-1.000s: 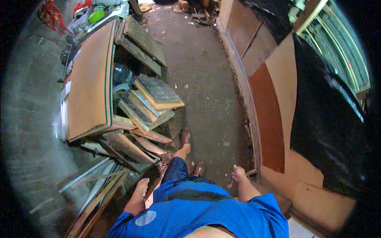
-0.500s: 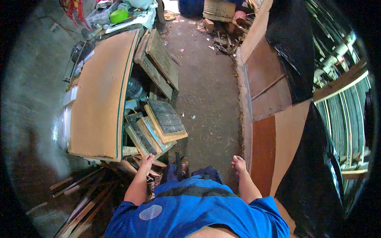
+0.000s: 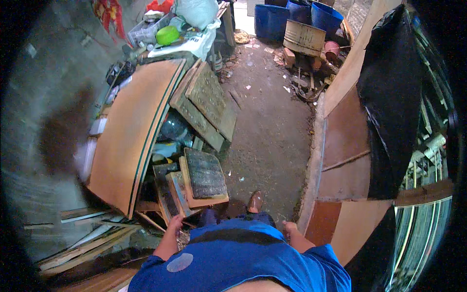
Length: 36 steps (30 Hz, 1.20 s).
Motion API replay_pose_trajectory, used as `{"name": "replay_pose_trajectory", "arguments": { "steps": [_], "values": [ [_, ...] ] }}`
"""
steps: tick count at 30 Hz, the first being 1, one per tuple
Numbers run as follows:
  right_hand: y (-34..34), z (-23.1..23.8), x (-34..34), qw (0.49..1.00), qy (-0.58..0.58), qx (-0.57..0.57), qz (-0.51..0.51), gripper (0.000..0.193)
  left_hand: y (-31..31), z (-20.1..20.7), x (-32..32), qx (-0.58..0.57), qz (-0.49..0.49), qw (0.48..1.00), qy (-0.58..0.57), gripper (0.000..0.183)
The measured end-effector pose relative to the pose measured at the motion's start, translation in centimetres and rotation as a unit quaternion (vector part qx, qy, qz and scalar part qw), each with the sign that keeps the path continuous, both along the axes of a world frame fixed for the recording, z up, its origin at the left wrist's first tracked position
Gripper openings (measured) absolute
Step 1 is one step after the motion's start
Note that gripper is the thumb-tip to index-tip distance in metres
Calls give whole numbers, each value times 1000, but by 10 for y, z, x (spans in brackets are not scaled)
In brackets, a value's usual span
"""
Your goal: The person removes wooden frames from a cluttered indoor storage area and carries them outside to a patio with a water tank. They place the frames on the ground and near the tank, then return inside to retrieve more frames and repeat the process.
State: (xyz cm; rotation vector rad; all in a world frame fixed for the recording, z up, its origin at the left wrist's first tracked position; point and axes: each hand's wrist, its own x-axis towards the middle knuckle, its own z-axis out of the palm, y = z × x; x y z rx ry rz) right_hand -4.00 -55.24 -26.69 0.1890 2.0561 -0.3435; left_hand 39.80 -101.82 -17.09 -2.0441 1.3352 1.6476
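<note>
My left hand point(image 3: 174, 226) hangs low by my side, its fingers loosely apart with nothing in them. It is nearest to a stack of wood-framed panels leaning at an angle; the front one, a dark-faced panel point(image 3: 205, 175), has a pale wooden edge. Whether the hand touches the panels I cannot tell. On the other side my right hand point(image 3: 290, 228) hangs beside the low wall edge, its fingers curled in and no object showing in them. Between the hands, one brown shoe point(image 3: 255, 200) is on the dirt floor ahead of me.
A large tan board point(image 3: 131, 131) slopes along the left, with weathered planks point(image 3: 211, 102) leaning beyond it. Loose wood strips point(image 3: 92, 238) lie at lower left. Blue barrels point(image 3: 270, 22) and a rusty drum point(image 3: 305, 38) stand ahead. Board panels and black sheeting point(image 3: 389, 107) line the right.
My view has swung, bringing the blue barrels further into sight. One brown shoe now shows further forward. Both hands have dropped slightly lower in the picture, the left one away from the panel edges.
</note>
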Motion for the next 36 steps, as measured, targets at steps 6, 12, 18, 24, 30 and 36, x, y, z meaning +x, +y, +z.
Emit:
{"name": "replay_pose_trajectory", "arguments": {
  "steps": [6,12,18,24,30,36],
  "values": [
    [-45,3,-175,975,39,-191,-111,39,22,31,-80,-26,-41,996,-78,47],
    [-117,14,-253,954,50,-255,-150,31,-21,47,-159,-145,-69,987,26,65],
    [-141,-10,-251,973,-49,-214,-77,31,-103,73,-248,-251,-32,965,65,70],
    [-140,-12,-300,989,-75,-128,-28,29,-222,108,-349,-404,-114,907,28,83],
    [-206,58,-405,995,-1,-81,-52,30,-331,129,-436,-450,-111,885,-36,87],
    [-373,83,-493,989,18,-121,89,47,-398,117,-464,-406,-136,900,-86,86]
  ]
}}
